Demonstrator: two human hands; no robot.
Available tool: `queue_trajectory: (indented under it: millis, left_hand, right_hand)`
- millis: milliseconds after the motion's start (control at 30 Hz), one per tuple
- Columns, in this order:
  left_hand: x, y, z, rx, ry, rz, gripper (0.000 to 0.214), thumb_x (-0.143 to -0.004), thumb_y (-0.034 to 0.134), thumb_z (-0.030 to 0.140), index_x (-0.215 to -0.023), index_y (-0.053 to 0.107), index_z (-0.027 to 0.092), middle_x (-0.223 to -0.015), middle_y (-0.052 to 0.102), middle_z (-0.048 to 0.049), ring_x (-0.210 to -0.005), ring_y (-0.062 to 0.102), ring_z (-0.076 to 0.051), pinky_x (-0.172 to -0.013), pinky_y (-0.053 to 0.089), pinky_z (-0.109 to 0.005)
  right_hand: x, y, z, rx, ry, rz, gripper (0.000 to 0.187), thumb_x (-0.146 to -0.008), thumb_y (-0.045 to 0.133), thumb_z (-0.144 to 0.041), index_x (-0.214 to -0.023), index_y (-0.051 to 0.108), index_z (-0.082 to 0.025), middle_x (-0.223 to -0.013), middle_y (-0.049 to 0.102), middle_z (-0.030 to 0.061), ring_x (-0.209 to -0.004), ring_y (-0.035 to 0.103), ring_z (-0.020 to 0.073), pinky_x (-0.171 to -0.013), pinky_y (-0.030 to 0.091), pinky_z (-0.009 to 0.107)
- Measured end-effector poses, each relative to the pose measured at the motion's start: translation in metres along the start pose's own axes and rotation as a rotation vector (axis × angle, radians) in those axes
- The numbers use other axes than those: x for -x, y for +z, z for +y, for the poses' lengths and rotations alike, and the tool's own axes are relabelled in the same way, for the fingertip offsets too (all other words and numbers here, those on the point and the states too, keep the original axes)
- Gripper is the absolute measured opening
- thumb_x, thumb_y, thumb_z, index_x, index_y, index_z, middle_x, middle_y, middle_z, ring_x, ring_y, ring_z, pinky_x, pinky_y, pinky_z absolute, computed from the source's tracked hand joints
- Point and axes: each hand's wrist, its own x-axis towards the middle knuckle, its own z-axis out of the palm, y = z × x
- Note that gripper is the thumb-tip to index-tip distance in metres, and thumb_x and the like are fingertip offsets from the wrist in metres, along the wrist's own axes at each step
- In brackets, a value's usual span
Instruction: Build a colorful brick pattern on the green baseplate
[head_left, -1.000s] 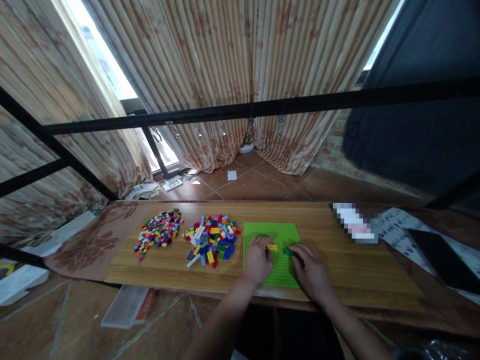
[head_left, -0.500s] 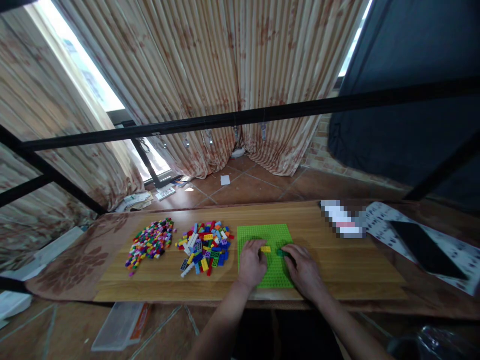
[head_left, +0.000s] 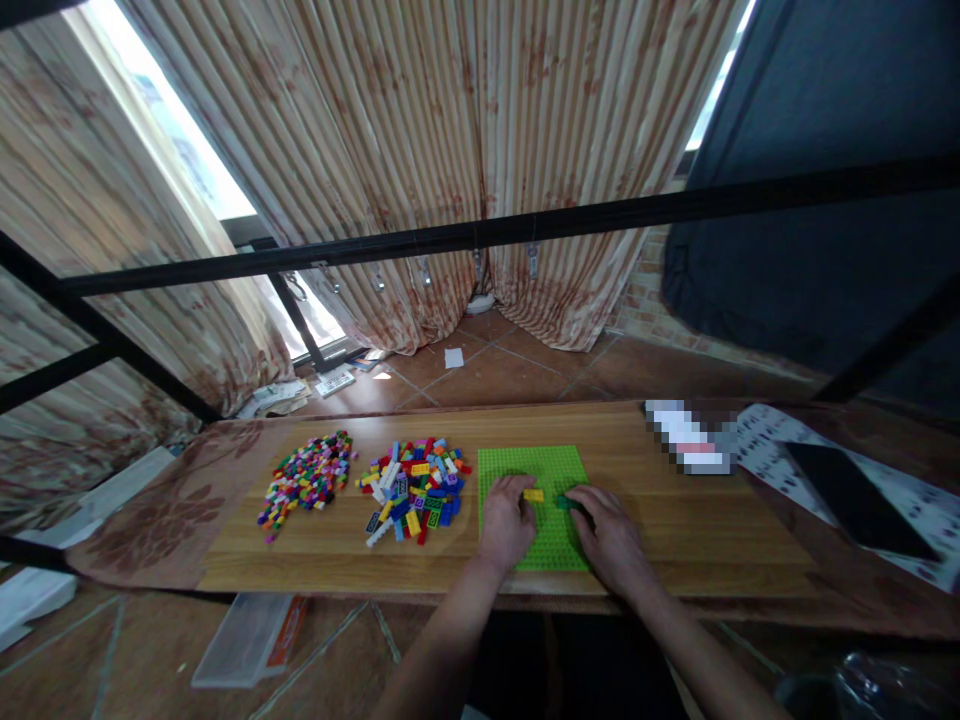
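Observation:
A bright green studded baseplate (head_left: 551, 545) lies on the wooden board, under both hands. My left hand (head_left: 508, 520) is over its left half, fingers closed on a yellow brick (head_left: 533, 495) that sticks out to the right of the fingertips. Over the right half, my right hand (head_left: 609, 530) pinches a dark green brick (head_left: 564, 502), partly covered by the fingers. The two bricks are apart, with a strip of bare studs between them. Whether either brick is pressed onto the studs, I cannot tell.
Left of the baseplate lies a pile of larger mixed bricks (head_left: 420, 490); farther left is a heap of tiny coloured pieces (head_left: 307, 480). A black flat device (head_left: 855, 500) rests on a printed sheet (head_left: 772, 430) at right. A dark metal bar (head_left: 420, 243) crosses beyond the board.
The view has shifted slightly. Both hands keep nearly the same place over the baseplate, still holding the yellow and dark green bricks.

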Motion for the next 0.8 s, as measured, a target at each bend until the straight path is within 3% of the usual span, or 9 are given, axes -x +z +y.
queue_trajectory:
  millis: [800]
  left_hand:
    - [-0.0016,-0.0005,-0.0002,-0.019,0.015,-0.007,0.043,-0.07,0.053,-0.004,-0.107,0.066,0.016,-0.102,0.071,-0.0072,-0.1,0.062,-0.022,-0.096,0.049,-0.042]
  right_hand:
    - [-0.0065,-0.0055,-0.0089,0.049,-0.019,-0.021,0.022,-0.09,0.048,-0.017,-0.104,0.065,-0.019,-0.105,0.066,0.0107,-0.101,0.058,0.0261,-0.092,0.05,0.045]
